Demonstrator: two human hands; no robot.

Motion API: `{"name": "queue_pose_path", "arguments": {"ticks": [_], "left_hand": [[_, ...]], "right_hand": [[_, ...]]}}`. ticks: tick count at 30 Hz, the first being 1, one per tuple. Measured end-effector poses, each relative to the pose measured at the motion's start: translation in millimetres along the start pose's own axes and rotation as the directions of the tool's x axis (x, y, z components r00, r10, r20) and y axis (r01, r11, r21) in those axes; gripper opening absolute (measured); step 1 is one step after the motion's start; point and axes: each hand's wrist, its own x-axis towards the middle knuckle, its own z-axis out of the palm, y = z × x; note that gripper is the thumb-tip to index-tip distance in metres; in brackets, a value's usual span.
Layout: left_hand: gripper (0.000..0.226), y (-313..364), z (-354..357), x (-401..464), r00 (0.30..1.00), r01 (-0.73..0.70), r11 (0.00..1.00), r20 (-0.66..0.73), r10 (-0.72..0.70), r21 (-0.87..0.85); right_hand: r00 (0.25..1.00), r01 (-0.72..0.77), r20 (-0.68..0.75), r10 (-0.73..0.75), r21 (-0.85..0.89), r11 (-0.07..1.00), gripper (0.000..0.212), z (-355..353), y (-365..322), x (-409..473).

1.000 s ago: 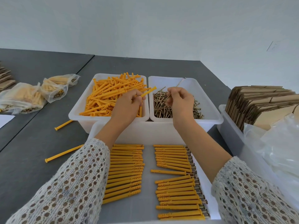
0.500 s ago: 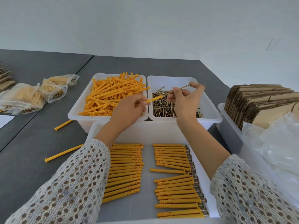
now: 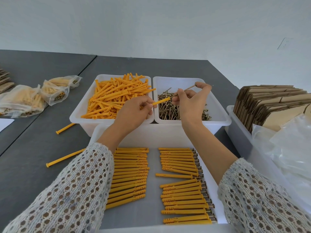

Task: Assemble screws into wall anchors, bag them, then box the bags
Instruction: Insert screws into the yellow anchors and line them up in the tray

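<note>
My left hand (image 3: 133,113) grips one orange wall anchor (image 3: 161,101) whose open end points right. My right hand (image 3: 191,105) pinches a long brass screw (image 3: 186,89), its tip meeting the anchor's mouth above the screw bin. Behind the hands stand a white bin of loose orange anchors (image 3: 116,96) and a white bin of loose screws (image 3: 168,108). In front of me a white tray (image 3: 151,165) carries two columns of anchors (image 3: 183,187); screw heads show at the right ends of the right column.
Two loose anchors (image 3: 64,158) lie on the grey table left of the tray. Filled clear bags (image 3: 25,100) sit at the far left. At the right, a bin holds folded cardboard boxes (image 3: 269,101) and empty plastic bags (image 3: 289,148).
My right hand tilted the screw down and brought its tip to the anchor's open end. My left hand moved the anchor right, out over the screw bin.
</note>
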Motion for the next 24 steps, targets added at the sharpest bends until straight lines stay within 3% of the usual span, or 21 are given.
{"name": "queue_pose_path", "arguments": {"ticks": [13,19,24], "left_hand": [[0.022,7,-5,-2,1.000,0.025,0.998,-0.002,-0.025,-0.056],[0.022,8,-6,-2,0.999,0.044,0.995,-0.008,-0.045,-0.094],[0.023,12,-8,-1,0.997,0.080,0.983,-0.008,-0.082,-0.168]], "right_hand": [[0.998,0.065,0.019,-0.064,-0.045,0.997,0.033,3,4,-4],[0.983,0.145,0.129,-0.127,-0.137,0.980,0.006,11,9,-15],[0.974,0.155,0.192,-0.120,-0.175,0.972,0.012,14,6,-22]]}}
